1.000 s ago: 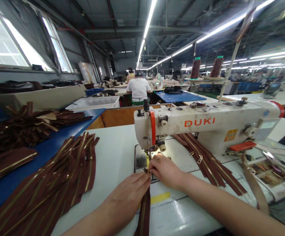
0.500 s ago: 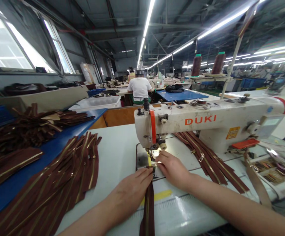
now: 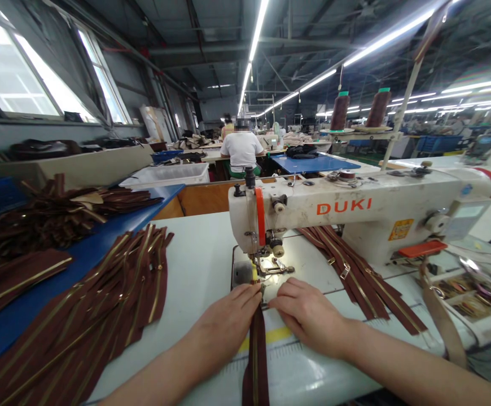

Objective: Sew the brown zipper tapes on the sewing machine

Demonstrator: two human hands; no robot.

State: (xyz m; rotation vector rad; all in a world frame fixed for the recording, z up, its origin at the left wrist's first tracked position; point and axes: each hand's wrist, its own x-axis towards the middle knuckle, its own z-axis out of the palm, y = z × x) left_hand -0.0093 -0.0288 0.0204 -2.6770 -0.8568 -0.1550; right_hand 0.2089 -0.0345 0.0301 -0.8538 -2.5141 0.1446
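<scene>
Brown zipper strip (image 3: 256, 361), narrow, lengthwise on pale tabletop (image 3: 198, 242), far end partly hidden.

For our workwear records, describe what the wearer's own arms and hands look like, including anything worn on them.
The left hand and right hand are ungloved. The left forearm and right forearm are bare to the picture's edge, with no sleeve, watch or bracelet in view. No ring shows, though some fingers are partly hidden.

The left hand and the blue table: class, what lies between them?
In the head view, a spread of brown zipper strips lies beside the blue table, then pale tabletop shows up to the left hand.
</scene>
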